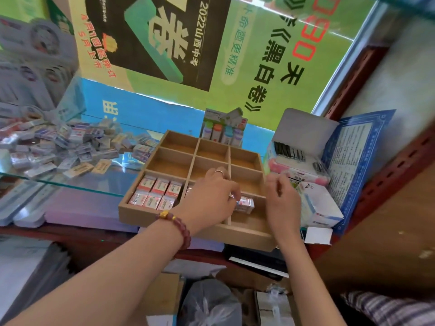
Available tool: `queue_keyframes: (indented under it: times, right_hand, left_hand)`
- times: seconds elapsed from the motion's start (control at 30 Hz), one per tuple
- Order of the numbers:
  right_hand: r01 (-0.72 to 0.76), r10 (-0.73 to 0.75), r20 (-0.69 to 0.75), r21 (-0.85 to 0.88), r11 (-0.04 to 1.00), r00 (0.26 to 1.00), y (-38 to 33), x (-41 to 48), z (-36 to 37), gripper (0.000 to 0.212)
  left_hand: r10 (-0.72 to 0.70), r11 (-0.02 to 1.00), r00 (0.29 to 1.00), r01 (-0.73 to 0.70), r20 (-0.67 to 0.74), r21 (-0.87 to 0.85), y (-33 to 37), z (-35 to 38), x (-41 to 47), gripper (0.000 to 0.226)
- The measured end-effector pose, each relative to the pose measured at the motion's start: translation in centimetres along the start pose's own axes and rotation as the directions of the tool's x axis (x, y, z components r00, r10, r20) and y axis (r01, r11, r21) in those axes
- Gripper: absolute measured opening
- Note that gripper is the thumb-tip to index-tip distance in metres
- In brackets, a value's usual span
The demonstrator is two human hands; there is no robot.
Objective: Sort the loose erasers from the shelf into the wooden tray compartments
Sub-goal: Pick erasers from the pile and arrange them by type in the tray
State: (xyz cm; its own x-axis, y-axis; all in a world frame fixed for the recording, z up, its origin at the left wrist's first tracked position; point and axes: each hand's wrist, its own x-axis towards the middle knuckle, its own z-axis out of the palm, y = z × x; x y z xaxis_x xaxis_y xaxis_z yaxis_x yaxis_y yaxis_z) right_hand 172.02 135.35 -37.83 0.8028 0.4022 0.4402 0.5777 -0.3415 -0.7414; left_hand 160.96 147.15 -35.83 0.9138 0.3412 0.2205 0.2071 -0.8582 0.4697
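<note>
A wooden tray [150,217] with several compartments sits at the middle of the view. Its near-left compartment holds several red-and-white wrapped erasers [155,192] in two rows. My left hand [209,198], with a ring and a bead bracelet, reaches over the near-middle compartment and pinches a wrapped eraser [246,204] at the near-right compartment. My right hand [281,198] hovers over the tray's right edge with fingers curled; whether it holds anything is hidden. A heap of loose erasers [66,147] lies on the glass shelf [98,190] at the left.
A pack of correction tapes [223,128] stands behind the tray. An open white box [303,142] and pink-and-white packs [308,175] crowd the tray's right side. A blue-bordered sheet [357,161] leans against the red shelf frame [400,165]. Boxes and a bag sit below.
</note>
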Motion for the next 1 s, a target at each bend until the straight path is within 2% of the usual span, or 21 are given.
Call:
queue_keyframes:
  times: [0.03,0.07,0.13,0.23,0.3,0.37,0.4,0.47,0.53,0.7,0.83,1.0]
  right_hand:
    - [-0.047,0.051,-0.04,0.091,0.995,0.998,-0.2,-0.1,-0.4,0.043]
    - [-0.1,0.104,-0.034,0.109,0.989,0.994,-0.3,-0.2,-0.7,0.051]
    - [-0.167,0.168,0.055,-0.024,0.986,0.984,0.0,-0.7,-1.1,0.062]
    - [-0.118,0.173,0.163,-0.302,0.946,0.971,1.2,-2.1,-1.3,0.06]
    - [-0.117,0.172,0.173,-0.288,0.95,0.97,1.8,-2.6,-1.2,0.063]
    - [-0.156,0.195,0.179,-0.213,0.964,0.964,1.9,-2.4,-1.0,0.053]
    - [-0.13,0.172,0.193,-0.213,0.968,0.966,1.8,-2.2,-0.9,0.043]
    - [-0.004,0.072,0.252,-0.264,0.965,0.965,1.7,-1.9,-0.6,0.027]
    - [0.079,0.03,0.316,-0.325,0.942,0.948,1.4,-1.8,-0.4,0.02]
    - [-0.009,0.131,0.285,-0.392,0.92,0.949,1.4,-1.5,-0.2,0.042]
    - [-0.001,0.146,0.297,-0.438,0.899,0.944,1.4,-1.3,0.3,0.031]
    - [-0.073,0.159,0.262,-0.312,0.947,0.952,1.1,-2.0,-0.1,0.023]
  left_hand:
    - [0.019,1.0,0.999,-0.02,0.049,0.023,-0.2,0.1,0.1,0.026]
    - [0.035,0.998,0.993,-0.04,0.109,0.044,-0.4,0.2,0.1,0.029]
    - [0.047,0.996,0.979,-0.061,0.199,0.067,-0.8,0.7,0.1,0.033]
    - [0.033,0.998,0.982,-0.044,0.184,0.054,-1.2,0.9,0.5,0.033]
    - [0.013,1.0,0.991,-0.016,0.134,0.021,-1.8,0.7,0.9,0.029]
    - [-0.005,1.0,0.992,0.004,0.129,0.006,-2.3,0.6,1.2,0.029]
    - [-0.012,1.0,0.99,0.01,0.139,0.012,-2.4,0.7,1.4,0.031]
    - [-0.025,0.999,0.99,0.02,0.138,0.034,-2.3,1.1,1.6,0.032]
    - [-0.039,0.999,0.994,0.035,0.104,0.039,-2.2,1.4,1.8,0.028]
    - [-0.075,0.997,0.991,0.074,0.111,0.013,-2.1,1.3,2.4,0.022]
    - [-0.075,0.997,0.99,0.073,0.119,0.021,-2.0,1.3,2.3,0.023]
    - [-0.058,0.998,0.994,0.059,0.095,-0.013,-2.1,0.8,1.9,0.027]
